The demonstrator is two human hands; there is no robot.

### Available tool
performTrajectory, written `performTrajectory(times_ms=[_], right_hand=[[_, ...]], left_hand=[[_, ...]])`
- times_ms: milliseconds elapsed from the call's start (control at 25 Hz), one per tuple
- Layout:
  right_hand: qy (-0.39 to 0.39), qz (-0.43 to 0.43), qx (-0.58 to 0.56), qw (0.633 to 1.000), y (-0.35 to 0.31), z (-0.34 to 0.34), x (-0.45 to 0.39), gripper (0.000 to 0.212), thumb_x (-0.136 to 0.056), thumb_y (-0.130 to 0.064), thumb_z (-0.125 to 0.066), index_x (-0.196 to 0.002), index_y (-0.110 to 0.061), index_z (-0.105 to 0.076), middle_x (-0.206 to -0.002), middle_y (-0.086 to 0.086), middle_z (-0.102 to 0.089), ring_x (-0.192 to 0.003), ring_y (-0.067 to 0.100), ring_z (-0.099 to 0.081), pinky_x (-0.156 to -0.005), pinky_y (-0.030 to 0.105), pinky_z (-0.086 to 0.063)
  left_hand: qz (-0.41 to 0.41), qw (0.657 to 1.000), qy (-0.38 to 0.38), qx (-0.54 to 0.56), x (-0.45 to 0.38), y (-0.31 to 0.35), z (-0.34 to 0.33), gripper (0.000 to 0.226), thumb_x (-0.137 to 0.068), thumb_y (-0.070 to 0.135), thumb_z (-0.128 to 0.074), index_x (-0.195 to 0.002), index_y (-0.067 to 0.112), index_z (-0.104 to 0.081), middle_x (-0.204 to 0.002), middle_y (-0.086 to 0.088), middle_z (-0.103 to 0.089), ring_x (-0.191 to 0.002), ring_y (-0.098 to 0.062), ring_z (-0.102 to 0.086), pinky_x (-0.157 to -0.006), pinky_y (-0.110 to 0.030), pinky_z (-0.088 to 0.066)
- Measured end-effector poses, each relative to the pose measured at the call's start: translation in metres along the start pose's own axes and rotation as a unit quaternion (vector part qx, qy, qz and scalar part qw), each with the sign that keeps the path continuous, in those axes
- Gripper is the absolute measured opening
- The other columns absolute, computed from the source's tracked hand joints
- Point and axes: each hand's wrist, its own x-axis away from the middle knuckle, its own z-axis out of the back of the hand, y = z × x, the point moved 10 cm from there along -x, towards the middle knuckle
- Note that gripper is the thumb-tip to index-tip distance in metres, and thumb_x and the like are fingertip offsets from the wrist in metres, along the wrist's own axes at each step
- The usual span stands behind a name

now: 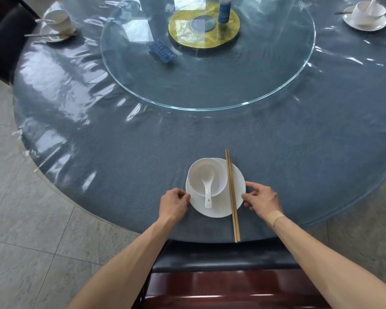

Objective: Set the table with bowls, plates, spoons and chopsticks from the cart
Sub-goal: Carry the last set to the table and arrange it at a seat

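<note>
Here chopsticks (232, 195) lie lengthwise across plate (218, 208), tips pointing away.

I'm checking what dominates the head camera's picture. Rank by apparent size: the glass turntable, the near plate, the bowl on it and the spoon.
1. glass turntable, by far the largest
2. near plate
3. bowl
4. spoon

The turntable is farther from the camera yet looks largest, so the order is safe.

round blue table (120, 157): three plates (218, 206), glass turntable (210, 85).
</note>
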Motion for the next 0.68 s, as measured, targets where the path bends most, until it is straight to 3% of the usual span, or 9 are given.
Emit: performTrajectory(times_ms=[200, 320, 520, 680], right_hand=[[0.006, 0.005, 0.033, 0.999, -0.007, 0.001, 0.008, 0.036, -0.092, -0.024, -0.065, -0.128, -0.028, -0.063, -0.078, -0.002, -0.074, -0.074, 0.015, -0.071, -0.080, 0.040, -0.060], [0.045, 0.040, 0.123, 0.991, -0.020, 0.013, 0.020, 0.036, -0.095, -0.030, -0.059, -0.130, -0.024, -0.062, -0.100, 0.000, -0.074, -0.093, 0.021, -0.068, -0.083, 0.036, -0.055], [0.098, 0.097, 0.189, 0.972, -0.037, 0.046, 0.054, 0.032, -0.096, -0.036, -0.054, -0.124, -0.027, -0.067, -0.114, -0.002, -0.072, -0.106, 0.023, -0.064, -0.090, 0.038, -0.052], [0.133, 0.130, 0.217, 0.958, -0.038, 0.079, 0.082, 0.031, -0.097, -0.037, -0.053, -0.122, -0.027, -0.068, -0.119, -0.003, -0.070, -0.111, 0.022, -0.061, -0.092, 0.037, -0.049]], left_hand=[[-0.019, 0.997, -0.016, -0.072, 0.003, 0.003, 0.002, 0.018, -0.094, 0.033, -0.059, -0.093, 0.019, -0.070, -0.084, 0.001, -0.072, -0.081, -0.021, -0.069, -0.077, -0.041, -0.058], [-0.061, 0.985, 0.017, -0.163, 0.010, 0.016, 0.019, 0.022, -0.095, 0.040, -0.052, -0.090, 0.024, -0.067, -0.085, 0.009, -0.069, -0.080, -0.017, -0.064, -0.071, -0.035, -0.053], [-0.196, 0.970, 0.095, -0.107, 0.032, 0.073, 0.064, 0.019, -0.094, 0.035, -0.055, -0.083, 0.026, -0.067, -0.082, 0.013, -0.066, -0.075, -0.014, -0.060, -0.066, -0.031, -0.047], [-0.340, 0.934, 0.026, -0.106, 0.064, 0.143, 0.039, 0.008, -0.091, 0.031, -0.065, -0.089, 0.029, -0.072, -0.087, 0.016, -0.066, -0.077, -0.008, -0.063, -0.068, -0.029, -0.049]])
